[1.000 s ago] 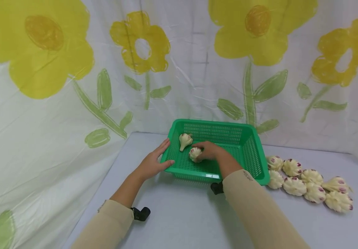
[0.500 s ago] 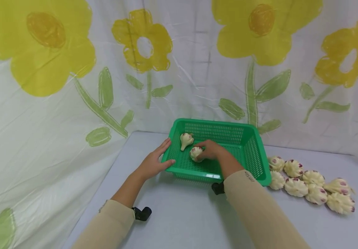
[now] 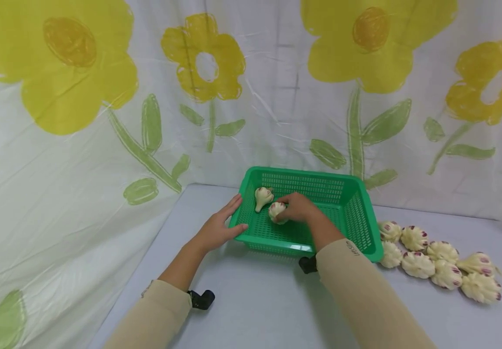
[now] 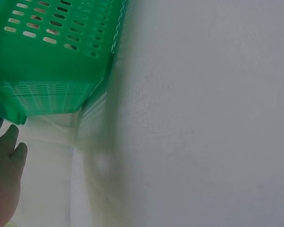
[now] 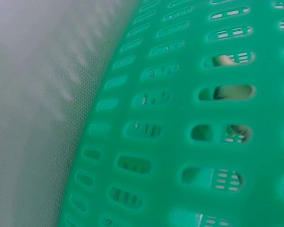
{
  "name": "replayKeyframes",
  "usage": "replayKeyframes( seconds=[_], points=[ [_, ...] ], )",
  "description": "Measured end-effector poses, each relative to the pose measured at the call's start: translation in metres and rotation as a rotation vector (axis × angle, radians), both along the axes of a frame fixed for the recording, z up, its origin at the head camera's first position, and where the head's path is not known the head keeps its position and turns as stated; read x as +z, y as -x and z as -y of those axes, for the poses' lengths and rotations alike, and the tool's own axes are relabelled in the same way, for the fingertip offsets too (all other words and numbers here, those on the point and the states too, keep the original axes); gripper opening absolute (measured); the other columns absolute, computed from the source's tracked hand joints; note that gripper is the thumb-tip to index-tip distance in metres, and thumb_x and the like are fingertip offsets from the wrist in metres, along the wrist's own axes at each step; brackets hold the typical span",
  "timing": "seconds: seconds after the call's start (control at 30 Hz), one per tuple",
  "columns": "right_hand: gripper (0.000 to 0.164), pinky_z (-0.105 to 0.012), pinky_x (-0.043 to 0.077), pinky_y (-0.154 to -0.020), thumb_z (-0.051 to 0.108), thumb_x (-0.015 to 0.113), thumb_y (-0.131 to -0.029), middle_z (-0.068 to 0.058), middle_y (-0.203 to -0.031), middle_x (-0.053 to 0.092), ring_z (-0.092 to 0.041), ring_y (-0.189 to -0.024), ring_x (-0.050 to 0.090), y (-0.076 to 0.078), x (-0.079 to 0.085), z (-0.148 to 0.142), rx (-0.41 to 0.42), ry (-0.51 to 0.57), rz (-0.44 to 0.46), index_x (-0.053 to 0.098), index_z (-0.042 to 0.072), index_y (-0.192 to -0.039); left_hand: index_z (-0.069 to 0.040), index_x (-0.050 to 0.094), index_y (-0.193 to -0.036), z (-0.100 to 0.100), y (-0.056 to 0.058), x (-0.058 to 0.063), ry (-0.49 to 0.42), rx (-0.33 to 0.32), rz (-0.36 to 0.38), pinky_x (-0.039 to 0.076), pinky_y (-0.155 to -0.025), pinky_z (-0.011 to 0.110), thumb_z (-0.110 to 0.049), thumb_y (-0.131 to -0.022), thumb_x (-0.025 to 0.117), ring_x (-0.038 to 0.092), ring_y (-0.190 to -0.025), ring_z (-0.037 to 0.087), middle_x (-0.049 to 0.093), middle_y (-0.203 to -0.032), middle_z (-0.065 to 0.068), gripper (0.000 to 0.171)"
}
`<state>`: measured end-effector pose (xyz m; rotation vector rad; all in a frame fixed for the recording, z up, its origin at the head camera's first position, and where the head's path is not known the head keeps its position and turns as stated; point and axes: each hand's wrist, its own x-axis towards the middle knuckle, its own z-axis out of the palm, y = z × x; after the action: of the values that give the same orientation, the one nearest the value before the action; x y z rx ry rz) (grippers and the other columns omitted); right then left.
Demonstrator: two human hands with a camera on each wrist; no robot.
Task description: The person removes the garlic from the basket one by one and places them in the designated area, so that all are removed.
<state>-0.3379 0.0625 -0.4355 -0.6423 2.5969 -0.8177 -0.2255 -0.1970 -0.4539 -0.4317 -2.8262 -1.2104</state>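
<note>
A green perforated basket (image 3: 277,241) stands on the table. My right hand (image 3: 299,209) reaches into it over the near side and holds a garlic bulb (image 3: 277,212) with purple-tipped cloves. Just behind and left of that, another garlic bulb (image 3: 263,196) lies in the basket, its stem toward me. My left hand (image 3: 218,229) rests at the basket's near left corner, fingers straight along the left rim and thumb spread over the near edge. In the left wrist view, part of my left hand (image 4: 4,172) shows by the basket wall (image 4: 47,61). Basket holes fill much of the right wrist view.
Several more garlic bulbs (image 3: 418,264) lie in two rows on the table, right of the basket. A white curtain (image 3: 272,140) with yellow flowers hangs behind the table. A pale tabletop (image 3: 259,310) stretches in front of the basket.
My right hand and the garlic bulb in it have shifted slightly up and away within the basket. My left hand stays at its corner. The head view has drifted a little.
</note>
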Motion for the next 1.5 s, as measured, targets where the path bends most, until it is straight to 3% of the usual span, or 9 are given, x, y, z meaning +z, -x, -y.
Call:
replayKeyframes(
  seconds=[0.3,0.43,0.53,0.77,0.93,1.03,1.2,1.4,1.5],
  points=[
    [0.057,-0.034,0.053,-0.074,0.045,0.078,-0.078,-0.005,-0.105,0.071,-0.020,-0.088,0.063,0.002,-0.010,0.003,-0.035,0.063,-0.008,0.069,0.012,-0.125,-0.023,0.024,-0.158,0.000,-0.002,-0.001,0.000,-0.001,0.013,0.025,-0.119,0.051,-0.049,-0.092,0.064,0.017,-0.151,0.017,0.015,-0.163,-0.016,0.081],
    [0.049,-0.033,0.051,-0.072,0.047,0.075,-0.079,-0.004,-0.100,0.071,-0.020,-0.087,0.062,0.001,-0.005,0.005,-0.056,0.092,-0.024,0.073,0.013,-0.115,-0.021,0.024,-0.158,0.000,0.000,0.001,0.020,-0.011,0.005,0.025,-0.119,0.050,-0.049,-0.093,0.063,0.016,-0.151,0.017,0.015,-0.164,-0.014,0.081],
    [0.050,-0.033,0.051,-0.072,0.046,0.073,-0.081,-0.006,-0.101,0.070,-0.021,-0.086,0.061,-0.001,0.004,0.006,-0.074,0.126,-0.055,0.072,0.012,-0.117,-0.022,0.023,-0.158,-0.001,0.001,0.004,0.033,-0.015,0.003,0.024,-0.119,0.049,-0.049,-0.092,0.063,0.015,-0.152,0.016,0.014,-0.164,-0.013,0.081],
    [0.057,-0.040,0.053,-0.078,0.041,0.071,-0.086,-0.010,-0.119,0.067,-0.023,-0.097,0.063,-0.013,0.024,0.009,0.030,0.224,-0.323,0.062,0.008,-0.133,-0.021,0.024,-0.158,-0.001,0.004,0.007,0.094,-0.010,0.001,0.026,-0.118,0.051,-0.051,-0.092,0.062,0.013,-0.152,0.015,0.015,-0.164,-0.012,0.082],
    [0.058,-0.045,0.054,-0.089,0.037,0.075,-0.086,-0.012,-0.129,0.064,-0.028,-0.112,0.062,-0.027,0.040,0.003,0.075,0.295,-0.471,0.061,0.007,-0.134,-0.019,0.023,-0.158,-0.001,0.004,0.010,0.136,-0.017,0.002,0.027,-0.118,0.052,-0.052,-0.092,0.061,0.012,-0.153,0.017,0.014,-0.165,-0.008,0.083],
    [0.059,-0.046,0.053,-0.089,0.033,0.076,-0.086,-0.012,-0.135,0.060,-0.028,-0.114,0.061,-0.037,0.053,-0.010,0.090,0.303,-0.505,0.059,0.007,-0.137,-0.019,0.022,-0.158,-0.001,0.007,0.012,0.164,-0.025,-0.003,0.026,-0.119,0.051,-0.054,-0.092,0.060,0.013,-0.153,0.017,0.013,-0.165,-0.007,0.084],
    [0.060,-0.045,0.055,-0.079,0.026,0.079,-0.085,-0.014,-0.138,0.058,-0.028,-0.108,0.063,-0.059,0.069,-0.047,0.093,0.298,-0.564,0.058,0.008,-0.137,-0.019,0.023,-0.158,-0.001,0.009,0.015,0.192,-0.035,-0.014,0.027,-0.119,0.050,-0.058,-0.092,0.057,0.015,-0.152,0.019,0.013,-0.165,-0.008,0.084],
    [0.062,-0.047,0.056,-0.082,0.021,0.084,-0.079,-0.012,-0.136,0.060,-0.031,-0.120,0.059,-0.085,0.065,-0.110,0.044,0.265,-0.643,0.060,0.011,-0.135,-0.021,0.027,-0.157,0.001,0.005,0.015,0.234,-0.025,-0.025,0.030,-0.117,0.052,-0.068,-0.090,0.053,0.020,-0.151,0.020,0.017,-0.164,-0.009,0.085],
    [0.063,-0.032,0.056,-0.085,0.018,0.086,-0.076,-0.009,-0.135,0.061,-0.027,-0.119,0.059,-0.098,0.058,-0.144,0.005,0.228,-0.703,0.061,0.013,-0.134,-0.020,0.030,-0.156,0.003,0.002,0.015,0.263,-0.023,-0.049,0.031,-0.116,0.052,-0.069,-0.091,0.051,0.022,-0.151,0.021,0.019,-0.164,-0.007,0.085]
  ],
)
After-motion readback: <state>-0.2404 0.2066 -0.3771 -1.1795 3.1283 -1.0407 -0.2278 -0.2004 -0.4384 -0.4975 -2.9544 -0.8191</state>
